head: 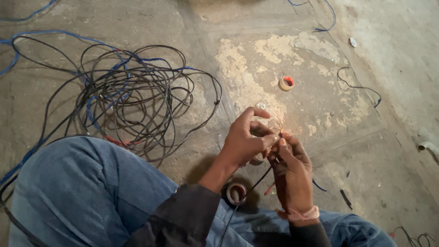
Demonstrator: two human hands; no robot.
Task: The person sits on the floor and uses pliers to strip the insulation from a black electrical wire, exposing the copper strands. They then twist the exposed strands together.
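1. Wire (256,180): black, its bare strands at the fingertips, above the floor (320,114)
2. Left hand (244,139), right hand (292,171): fingers pinched shut on the wire end
3. Tape roll (236,193): under the wrists
4. Cable coil (132,91): well apart, left

I see my left hand (244,137) and right hand (290,158) pressed together above the rough concrete floor (375,151), fingertips pinching the bared, coppery end of a thin black wire (256,180); the strands look frayed, though glare blurs them. A dark roll of tape (236,192) lies near my blue-jeaned knee (82,187). Left sits a tangled heap of black and blue cables (132,91). Farther off rests a small tan tape roll with red core (286,83).
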